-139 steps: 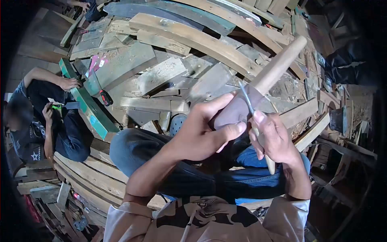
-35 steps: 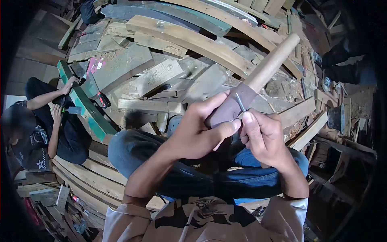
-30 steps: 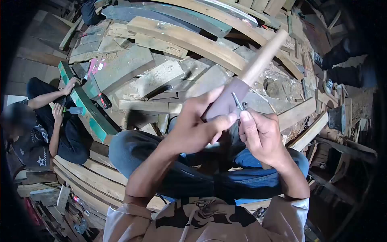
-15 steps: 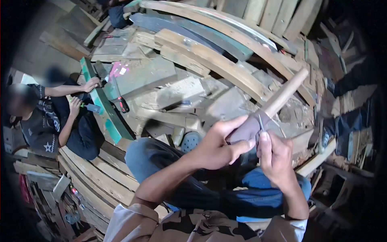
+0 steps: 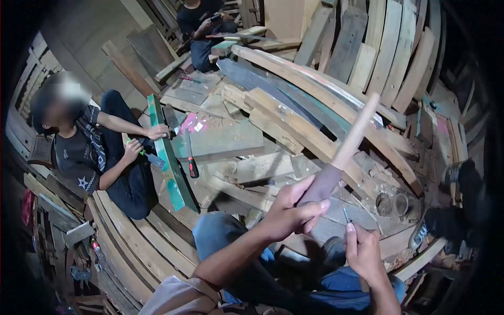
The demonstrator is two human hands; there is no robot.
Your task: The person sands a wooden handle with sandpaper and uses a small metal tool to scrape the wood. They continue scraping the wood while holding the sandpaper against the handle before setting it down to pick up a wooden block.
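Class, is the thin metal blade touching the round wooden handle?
No, the thin metal blade in the right hand is clear of the round wooden handle held by the left hand.

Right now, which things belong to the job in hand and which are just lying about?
In use: long round wooden handle with dark end, in left hand; thin metal tool, in right hand.
Lying about: red-handled screwdriver; curved timber boards.

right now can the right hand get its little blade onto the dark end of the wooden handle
Probably yes. The right hand holds the blade just beside the wooden handle, apart from it, with nothing between. The left hand grips the dark end, so its fingers cover part of it.
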